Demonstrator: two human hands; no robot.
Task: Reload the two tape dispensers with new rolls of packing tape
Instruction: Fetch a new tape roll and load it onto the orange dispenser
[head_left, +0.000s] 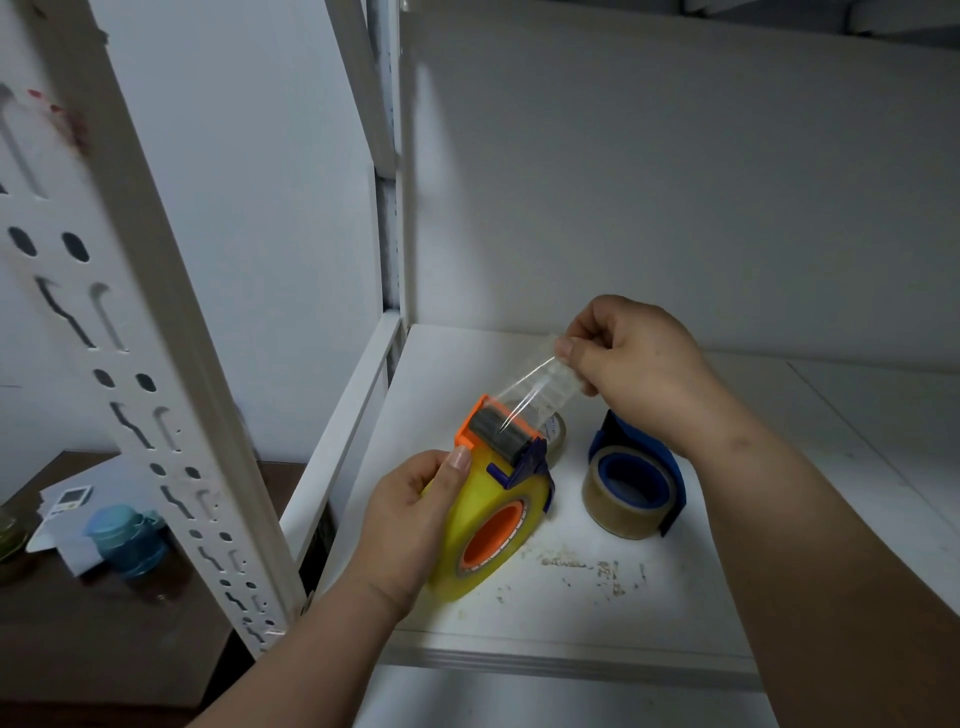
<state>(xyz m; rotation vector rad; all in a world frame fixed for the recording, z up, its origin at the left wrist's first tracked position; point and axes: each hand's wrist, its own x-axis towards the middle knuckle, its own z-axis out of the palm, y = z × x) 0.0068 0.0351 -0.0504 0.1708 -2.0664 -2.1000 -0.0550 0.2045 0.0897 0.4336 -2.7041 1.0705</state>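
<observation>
Storeroom: white slotted metal shelving (156, 364), bare walls.

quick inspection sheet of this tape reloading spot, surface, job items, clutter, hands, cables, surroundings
surface: white shelf, scuffed and specked with debris near its front edge.
job's things: orange dispenser carrying a yellow tape roll, held above the shelf; clear tape strip drawn out past its roller; blue dispenser lying on the shelf with a tan tape roll on it.
clutter: part of another roll behind the orange dispenser, mostly hidden.
grippers: left hand grips the yellow roll; right hand pinches the strip's end.
cables: nothing seen.
surroundings: perforated white rack upright; brown table lower left with papers and a blue-lidded jar.
</observation>
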